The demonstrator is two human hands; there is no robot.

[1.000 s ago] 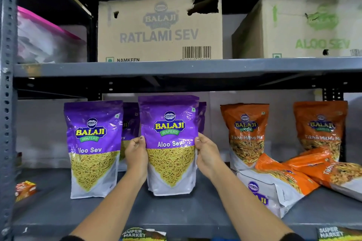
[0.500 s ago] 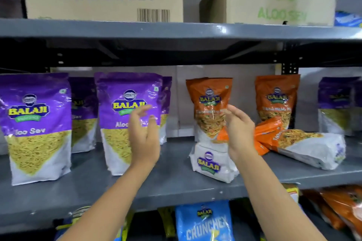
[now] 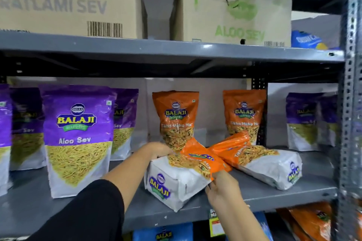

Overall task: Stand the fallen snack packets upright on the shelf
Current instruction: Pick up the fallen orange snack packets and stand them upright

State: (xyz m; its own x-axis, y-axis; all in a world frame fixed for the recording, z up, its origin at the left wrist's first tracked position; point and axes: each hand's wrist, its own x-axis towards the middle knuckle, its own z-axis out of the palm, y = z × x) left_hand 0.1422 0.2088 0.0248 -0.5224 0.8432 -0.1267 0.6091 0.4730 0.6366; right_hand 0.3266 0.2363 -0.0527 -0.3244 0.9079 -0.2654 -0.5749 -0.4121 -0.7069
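Observation:
Two orange Tikha Mitha Mix packets lie flat on the grey shelf [image 3: 244, 197]. The nearer fallen packet [image 3: 182, 174] points its white base at me. My left hand [image 3: 156, 150] rests on its far left edge, and my right hand [image 3: 221, 186] grips its right edge near the orange top. The second fallen packet [image 3: 262, 160] lies to the right, its top crossing the first one's. Behind them two orange packets [image 3: 176, 115] [image 3: 243, 113] stand upright. The purple Aloo Sev packet [image 3: 78, 139] stands upright on the left.
More purple packets stand at the left and at the far right [image 3: 305, 121]. Two cardboard boxes [image 3: 231, 11] sit on the shelf above. A perforated steel upright [image 3: 350, 103] bounds the right side. Blue and orange packets fill the shelf below.
Both hands let go of the upright purple packet, moved right, and now hold the nearer fallen orange packet. My view swung to the right.

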